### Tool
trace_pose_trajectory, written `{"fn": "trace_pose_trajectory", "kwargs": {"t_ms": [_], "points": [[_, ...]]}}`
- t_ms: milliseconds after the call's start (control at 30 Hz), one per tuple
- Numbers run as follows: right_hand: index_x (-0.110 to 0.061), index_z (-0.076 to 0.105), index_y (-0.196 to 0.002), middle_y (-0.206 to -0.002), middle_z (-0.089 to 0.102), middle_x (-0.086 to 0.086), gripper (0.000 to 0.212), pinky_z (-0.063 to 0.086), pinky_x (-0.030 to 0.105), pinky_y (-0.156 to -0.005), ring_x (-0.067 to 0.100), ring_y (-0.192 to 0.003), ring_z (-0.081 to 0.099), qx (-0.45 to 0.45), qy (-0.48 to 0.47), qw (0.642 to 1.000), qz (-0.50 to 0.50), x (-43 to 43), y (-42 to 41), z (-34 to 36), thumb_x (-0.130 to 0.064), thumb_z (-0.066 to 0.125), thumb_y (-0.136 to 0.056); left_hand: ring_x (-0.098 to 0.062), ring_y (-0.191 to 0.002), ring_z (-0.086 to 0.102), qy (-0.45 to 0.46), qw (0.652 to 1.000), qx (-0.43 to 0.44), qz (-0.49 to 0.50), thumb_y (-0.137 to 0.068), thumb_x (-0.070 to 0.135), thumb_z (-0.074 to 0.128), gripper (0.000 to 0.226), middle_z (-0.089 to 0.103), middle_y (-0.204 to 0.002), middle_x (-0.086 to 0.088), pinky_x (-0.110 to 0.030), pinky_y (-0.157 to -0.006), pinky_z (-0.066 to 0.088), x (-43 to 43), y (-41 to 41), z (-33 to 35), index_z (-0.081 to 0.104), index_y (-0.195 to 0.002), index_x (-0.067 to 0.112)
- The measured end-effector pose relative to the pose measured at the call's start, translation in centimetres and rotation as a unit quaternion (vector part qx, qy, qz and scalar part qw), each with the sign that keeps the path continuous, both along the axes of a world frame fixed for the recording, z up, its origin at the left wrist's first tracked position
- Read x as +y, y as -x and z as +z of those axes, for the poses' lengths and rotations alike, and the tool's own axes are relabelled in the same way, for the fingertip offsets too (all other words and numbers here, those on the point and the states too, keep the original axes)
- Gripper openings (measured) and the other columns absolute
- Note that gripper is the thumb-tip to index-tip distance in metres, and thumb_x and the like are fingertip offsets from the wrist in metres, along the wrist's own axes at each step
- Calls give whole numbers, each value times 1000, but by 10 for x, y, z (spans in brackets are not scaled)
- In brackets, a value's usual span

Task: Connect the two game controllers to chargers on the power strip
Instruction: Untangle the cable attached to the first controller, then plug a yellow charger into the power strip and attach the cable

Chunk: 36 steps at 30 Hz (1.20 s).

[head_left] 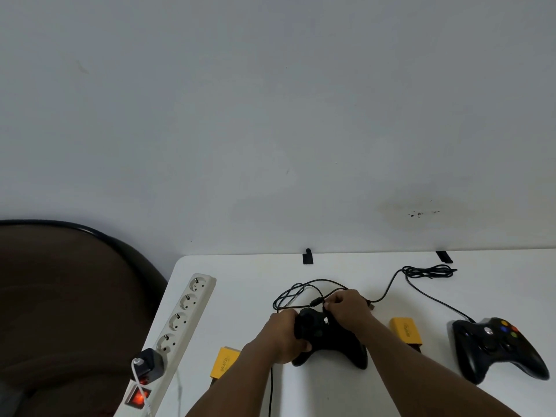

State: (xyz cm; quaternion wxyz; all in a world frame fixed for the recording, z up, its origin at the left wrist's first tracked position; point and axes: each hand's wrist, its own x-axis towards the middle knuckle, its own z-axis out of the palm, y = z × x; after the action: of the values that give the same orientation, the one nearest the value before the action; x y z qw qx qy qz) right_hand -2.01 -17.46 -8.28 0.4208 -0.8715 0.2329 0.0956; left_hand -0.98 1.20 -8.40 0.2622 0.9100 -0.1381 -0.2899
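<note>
Below a bare wall (270,115), a white table (376,395) is seen; 1 controller (331,338) is gripped by the left hand (282,335), its cable (301,291) pinched by the right hand (349,305).

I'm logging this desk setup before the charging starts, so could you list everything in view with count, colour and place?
table: 1, white, against the wall
power strip: 1, off-white, table's left edge, red switch lit
plugged-in adapter: 1, dark grey, near end of strip, white cable attached
game controllers: 2, black; one held at centre, one lying at right
controller cables: 2, black; one looped behind the held controller, one bundled at far right
chargers: 2, yellow; one left of the hands, one between the controllers
clips: 2, black, table's far edge
chair: 1, dark brown, left
left hand: grips held controller
right hand: pinches its cable
</note>
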Motion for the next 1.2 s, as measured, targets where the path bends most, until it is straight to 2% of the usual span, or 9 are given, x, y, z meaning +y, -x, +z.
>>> {"fn": "trace_pose_trajectory", "kwargs": {"t_ms": [67,133,200,333,433,567,767,1033,1200], "points": [[-2,76,-80,-91,75,4,20,48,19,-68,16,-83,66,7,19,1000,6,2,2,-1,-13,61,-86,-20,-103,59,-4,1000,-1,4,-76,33,78,47,62,-118,-3,-26,-77,47,-1,0,-1,58,-116,18],[-7,75,-79,-94,74,4,22,53,29,-82,21,-92,67,22,31,999,10,5,4,1,-17,57,-87,-21,-106,60,-2,1000,0,14,-76,34,78,51,62,-120,-4,-27,-80,49,0,2,-2,58,-120,17],[-15,72,-77,-95,72,0,22,54,37,-87,22,-95,66,41,55,997,20,8,7,4,-23,55,-87,-21,-106,60,-2,1000,-2,20,-76,36,78,52,62,-119,-4,-28,-81,50,1,4,-3,58,-121,17],[-15,68,-72,-92,71,0,24,54,39,-86,23,-93,64,55,88,993,47,10,12,9,-28,53,-87,-22,-103,63,1,999,-6,36,-77,36,76,53,65,-118,-6,-28,-79,50,4,12,-2,60,-125,18],[-18,69,-75,-93,71,-2,20,53,38,-89,25,-97,64,59,105,991,65,9,14,16,-27,54,-85,-24,-105,64,-11,999,-20,42,-82,37,70,51,66,-118,-7,-35,-89,55,6,18,3,58,-126,16],[-20,70,-93,-114,68,-1,22,47,42,-99,28,-112,59,48,162,980,101,8,23,31,-24,50,-85,-25,-116,59,-25,997,-27,70,-85,41,69,61,58,-130,-8,-32,-96,50,13,30,13,49,-138,19],[-21,71,-99,-115,70,2,25,51,38,-96,29,-113,61,12,163,982,99,10,50,49,-24,51,-85,-25,-126,54,-39,994,-44,87,-88,42,68,65,56,-138,-10,-31,-103,45,23,65,26,45,-144,19],[-16,68,-105,-119,67,3,25,49,40,-99,28,-114,58,-7,136,980,144,18,90,59,-26,50,-91,-24,-125,56,-48,989,-69,123,-90,41,67,61,57,-138,-9,-34,-105,46,33,125,39,45,-143,19],[-13,75,-90,-104,74,2,25,52,32,-89,23,-102,66,-59,104,971,208,38,103,64,-20,51,-88,-23,-120,59,-73,982,-88,147,-91,39,65,52,59,-135,-6,-35,-100,50,53,146,41,50,-137,20]]}}
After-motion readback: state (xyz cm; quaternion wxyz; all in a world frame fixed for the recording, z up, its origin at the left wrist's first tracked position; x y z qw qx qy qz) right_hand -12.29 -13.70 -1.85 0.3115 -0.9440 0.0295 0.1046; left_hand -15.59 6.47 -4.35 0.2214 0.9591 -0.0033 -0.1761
